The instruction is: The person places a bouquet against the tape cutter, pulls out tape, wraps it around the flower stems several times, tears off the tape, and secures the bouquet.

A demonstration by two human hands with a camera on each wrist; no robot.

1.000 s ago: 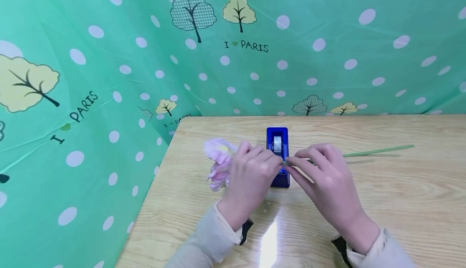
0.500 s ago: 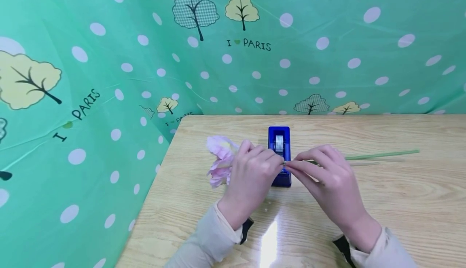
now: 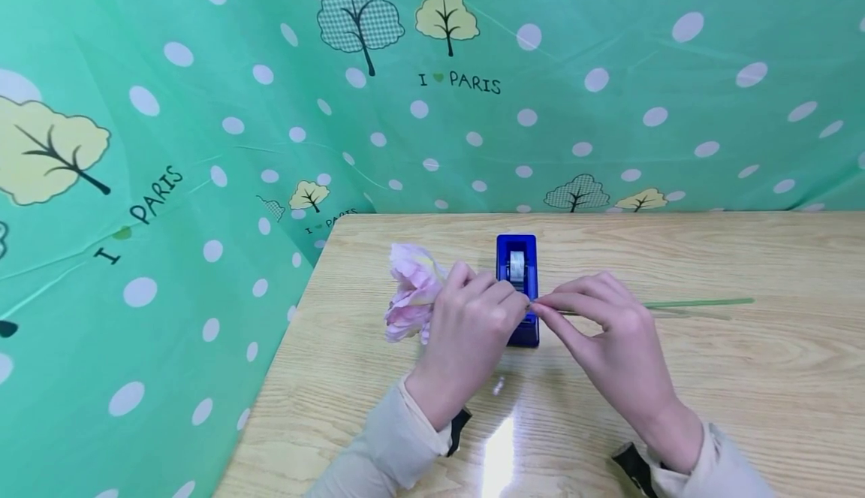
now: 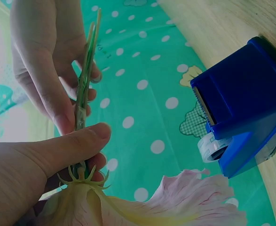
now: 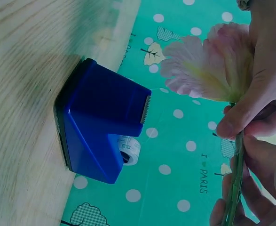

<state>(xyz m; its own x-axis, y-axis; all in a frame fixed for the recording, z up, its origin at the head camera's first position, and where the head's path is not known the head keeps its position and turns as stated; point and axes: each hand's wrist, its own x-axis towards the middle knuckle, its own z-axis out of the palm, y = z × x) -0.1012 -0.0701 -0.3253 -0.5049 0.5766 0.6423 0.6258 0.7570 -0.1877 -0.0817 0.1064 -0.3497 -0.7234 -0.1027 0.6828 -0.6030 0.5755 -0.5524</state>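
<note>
My left hand (image 3: 466,329) pinches an artificial flower (image 3: 410,295) just below its pale pink-purple bloom, thumb across the top of the green stems (image 4: 86,75). The bloom sticks out on the left. Right beside it, my right hand (image 3: 611,333) pinches the same stems between thumb and fingertips. A glossy strip of clear tape (image 4: 81,116) lies around the stems between the two hands in the left wrist view. Thin stem ends reach out to the right past my right hand. Behind the hands stands a blue tape dispenser (image 3: 519,336), partly covered by the left fingers.
The dispenser carries a roll of clear tape (image 5: 129,150) and a toothed metal cutter (image 5: 146,110). All this is over a light wooden table (image 3: 757,378). A green dotted cloth (image 3: 608,92) with printed trees hangs behind it and at the left.
The bloom has turned a little and shifted slightly right. The stem ends at the right have swung lower and closer together. Both hands stay almost in place, the right fingers shifting slightly.
</note>
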